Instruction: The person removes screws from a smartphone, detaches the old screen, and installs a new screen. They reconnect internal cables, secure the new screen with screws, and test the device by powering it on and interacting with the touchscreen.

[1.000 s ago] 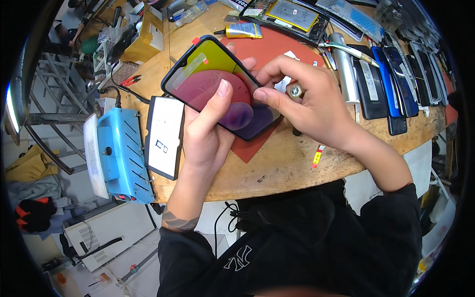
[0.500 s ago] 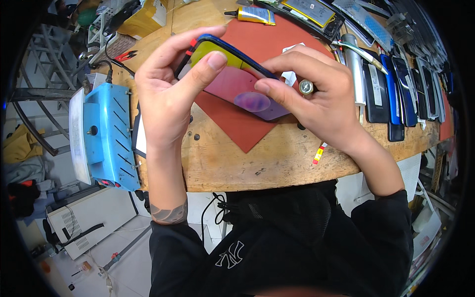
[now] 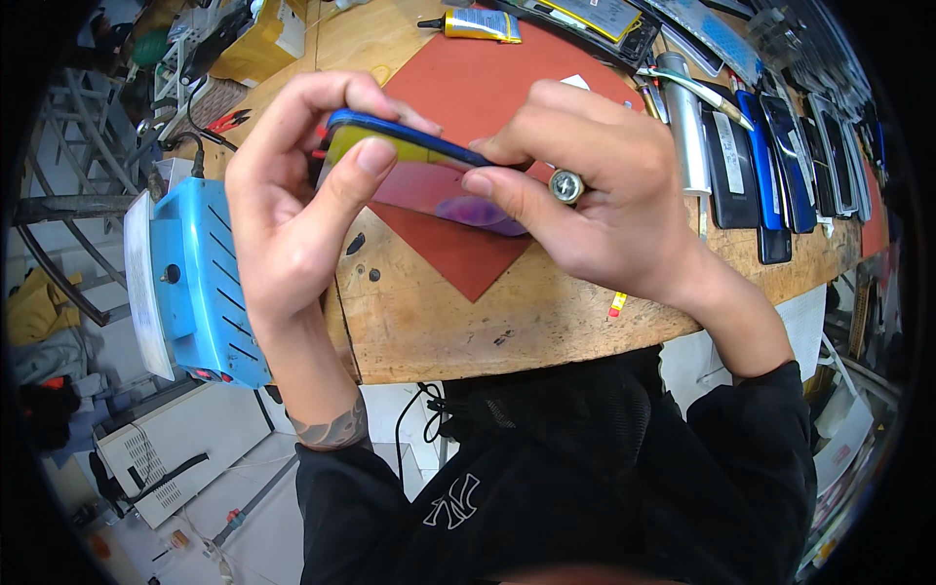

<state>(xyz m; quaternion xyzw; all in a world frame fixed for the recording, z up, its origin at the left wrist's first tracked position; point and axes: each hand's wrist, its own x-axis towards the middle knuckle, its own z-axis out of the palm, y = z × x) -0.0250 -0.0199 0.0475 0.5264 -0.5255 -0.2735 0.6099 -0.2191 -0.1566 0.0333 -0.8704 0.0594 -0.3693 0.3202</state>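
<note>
A smartphone [image 3: 409, 193] with a blue edge and a shiny face reflecting yellow and pink is held up, tilted, above a reddish-brown mat [image 3: 475, 265]. My left hand [image 3: 312, 185] is closed around its left end, thumb across the face and fingers behind. Small red pieces [image 3: 320, 141] stick out by that end; what they are I cannot make out. My right hand [image 3: 595, 185] pinches at the phone's upper right edge with thumb and forefinger. Out of its grip pokes the round metal end of a tool [image 3: 565, 186]; the rest of it is hidden.
At left stands a blue machine [image 3: 210, 283] with slots. A yellow glue tube [image 3: 480, 25] lies at the mat's far edge. Several phones [image 3: 770, 166] and a silver cylinder [image 3: 688, 146] line the right side of the wooden table [image 3: 439, 341]. Red-handled pliers [image 3: 229, 122] lie far left.
Both hands and the phone have shifted left in the picture. The phone has tipped, so its face shows narrower and its blue edge more plainly.
</note>
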